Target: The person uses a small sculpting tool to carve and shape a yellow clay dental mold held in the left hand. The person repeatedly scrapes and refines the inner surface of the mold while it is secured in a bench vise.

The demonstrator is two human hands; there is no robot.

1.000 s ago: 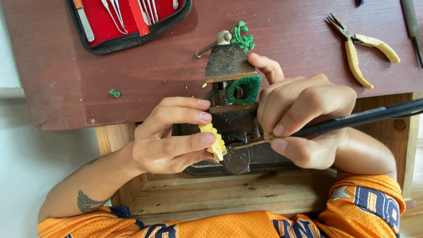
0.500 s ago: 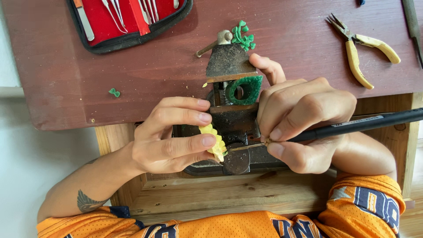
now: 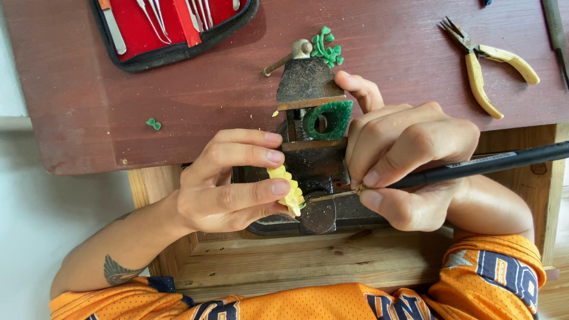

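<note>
Holding a small yellow ridged piece (image 3: 287, 188), pale and lobed along its edge, left hand (image 3: 228, 181) pinches it between thumb and fingers against a dark bench vise (image 3: 311, 178) at the tabletop (image 3: 89, 101) edge. Right hand (image 3: 409, 163) is closed, pen-fashion, around a black rod-handled tool (image 3: 474, 167), its thin tip touching the piece. Green ring (image 3: 328, 120) sits in the vise. Red-lined tool case (image 3: 172, 26) upper left; yellow-handled pliers (image 3: 483, 59) upper right.

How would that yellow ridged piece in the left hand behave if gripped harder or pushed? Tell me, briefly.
The yellow ridged piece is probably light: the left hand holds it with fingertips alone. Its ridges likely give grip, so it seems unlikely to slip. Thin and wax-like in look, it may chip or bend under the fine tip of the black-handled tool in the right hand.
</note>
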